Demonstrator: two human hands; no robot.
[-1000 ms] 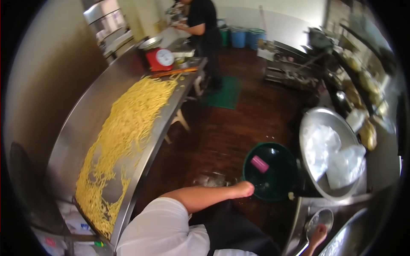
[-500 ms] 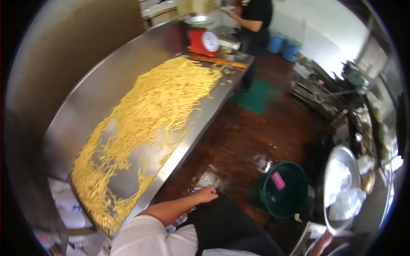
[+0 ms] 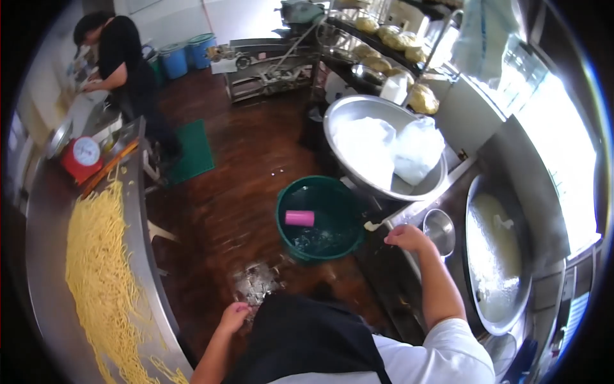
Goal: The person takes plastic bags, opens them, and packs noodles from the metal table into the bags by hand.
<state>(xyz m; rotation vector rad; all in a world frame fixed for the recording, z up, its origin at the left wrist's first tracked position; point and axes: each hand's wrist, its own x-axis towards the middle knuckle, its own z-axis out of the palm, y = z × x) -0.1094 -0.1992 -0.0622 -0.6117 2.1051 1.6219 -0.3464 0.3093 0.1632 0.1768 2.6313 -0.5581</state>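
Swung to the right since half a second ago, the head view now pushes the flat spread of yellow noodles (image 3: 102, 269) to the left edge, and the right hand (image 3: 408, 238) has come up from the bottom right corner to the near edge of the right steel surface (image 3: 457, 197). Just right of that hand sits the small round silver metal bowl (image 3: 439, 232), between it and the wide dark metal pan (image 3: 521, 223) of cloudy liquid. I judge the bowl light and stiff, likely slippery if wet, and best taken by its rim. On the right the grip has its fingers bent inward; I make out nothing in it but cannot tell how far it is closed. The left hand (image 3: 236, 315) hangs beside the black cloth apron (image 3: 304, 339), fingers curled, palm turned from me, so I cannot tell that grip's state either. Farther left on the floor is the dark green plastic tub (image 3: 283, 238). From here I cannot see whether the bowl has a handle or whether the right hand touches it; glare blanks the far right, and the noodles run out of view at the near left.
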